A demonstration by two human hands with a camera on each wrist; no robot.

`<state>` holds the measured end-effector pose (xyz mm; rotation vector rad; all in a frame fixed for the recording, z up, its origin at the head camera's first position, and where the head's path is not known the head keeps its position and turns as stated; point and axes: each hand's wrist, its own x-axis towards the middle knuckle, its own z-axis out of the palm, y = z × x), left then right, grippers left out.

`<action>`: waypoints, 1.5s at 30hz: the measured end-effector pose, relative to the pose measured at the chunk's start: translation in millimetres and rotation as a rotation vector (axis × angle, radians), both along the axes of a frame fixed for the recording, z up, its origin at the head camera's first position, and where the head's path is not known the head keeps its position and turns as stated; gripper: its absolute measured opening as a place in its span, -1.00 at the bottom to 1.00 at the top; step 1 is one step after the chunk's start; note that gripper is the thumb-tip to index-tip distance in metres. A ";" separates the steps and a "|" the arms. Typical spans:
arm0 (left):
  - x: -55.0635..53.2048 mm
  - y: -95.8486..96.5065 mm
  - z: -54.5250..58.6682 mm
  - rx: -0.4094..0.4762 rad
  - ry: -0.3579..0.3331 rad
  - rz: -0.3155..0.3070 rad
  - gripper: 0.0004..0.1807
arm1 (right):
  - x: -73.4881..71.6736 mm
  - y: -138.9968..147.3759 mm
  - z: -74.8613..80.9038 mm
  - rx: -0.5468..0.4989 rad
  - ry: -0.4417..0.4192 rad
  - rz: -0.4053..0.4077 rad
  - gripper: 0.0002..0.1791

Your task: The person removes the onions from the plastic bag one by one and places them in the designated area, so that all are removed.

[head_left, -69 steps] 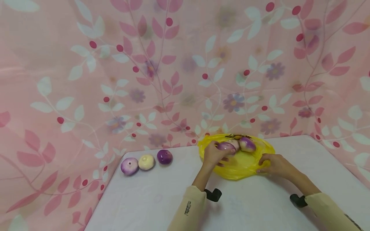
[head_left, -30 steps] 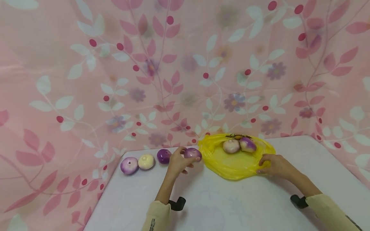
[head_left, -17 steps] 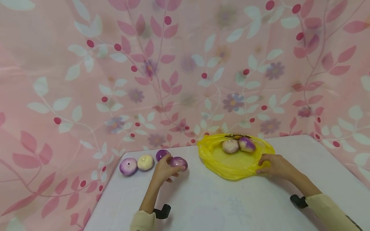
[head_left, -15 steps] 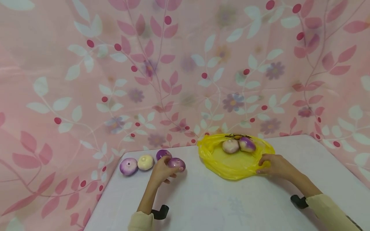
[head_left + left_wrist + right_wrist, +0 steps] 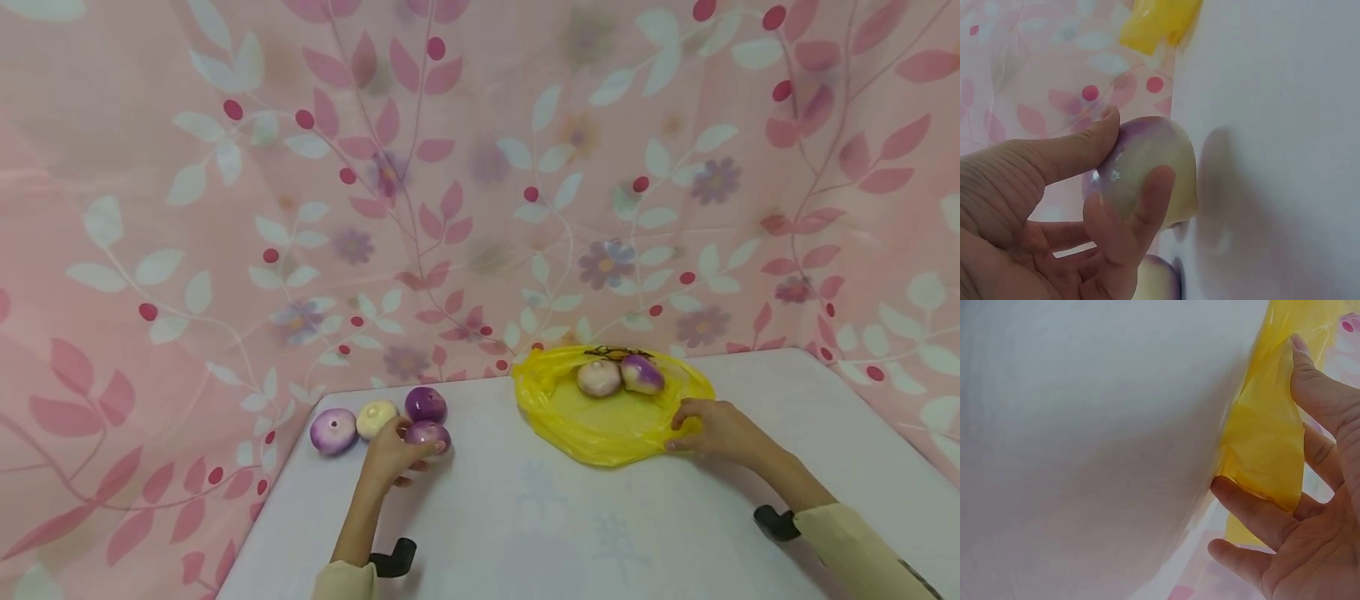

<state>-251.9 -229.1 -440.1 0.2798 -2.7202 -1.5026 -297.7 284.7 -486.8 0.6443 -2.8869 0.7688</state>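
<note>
My left hand [image 5: 388, 460] grips a shiny purple-and-white onion [image 5: 429, 436] between thumb and fingers, low over the table. In the left wrist view this onion [image 5: 1147, 159] has its pale underside toward the tabletop. Right behind it sits a dark purple onion [image 5: 425, 405]. To the left lie a cream onion [image 5: 373, 417] and a light purple onion [image 5: 333, 431]. My right hand [image 5: 718, 429] holds the near right edge of an opened yellow plastic bag [image 5: 592, 446]. Inside the bag rest a whitish onion [image 5: 599, 377] and a purple-white one [image 5: 642, 374].
The table [image 5: 540, 517] wears a white cover. A pink curtain [image 5: 480, 192] printed with leaves and flowers hangs directly behind it. A black wrist mount [image 5: 395, 558] sits below my left hand, and another mount [image 5: 776, 523] below the right.
My left hand has lifted one onion out of the yellow bag and carried it left, down in front of the dark purple onion. The right hand has stayed at the bag's edge.
</note>
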 end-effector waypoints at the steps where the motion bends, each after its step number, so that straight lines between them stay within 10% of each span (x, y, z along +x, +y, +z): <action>1: 0.7 -1.3 -0.5 -0.002 -0.007 0.011 -0.19 | 0.2 0.1 0.1 0.003 -0.003 0.000 -0.62; 24: -3.5 -12.9 -9.7 -0.039 -0.019 0.040 -0.18 | 2.8 -0.4 1.8 -0.003 -0.005 -0.003 -0.63; 45: -2.3 -2.6 12.9 -0.131 0.091 -0.007 -0.14 | 3.7 -1.9 4.1 0.001 -0.026 -0.010 -0.62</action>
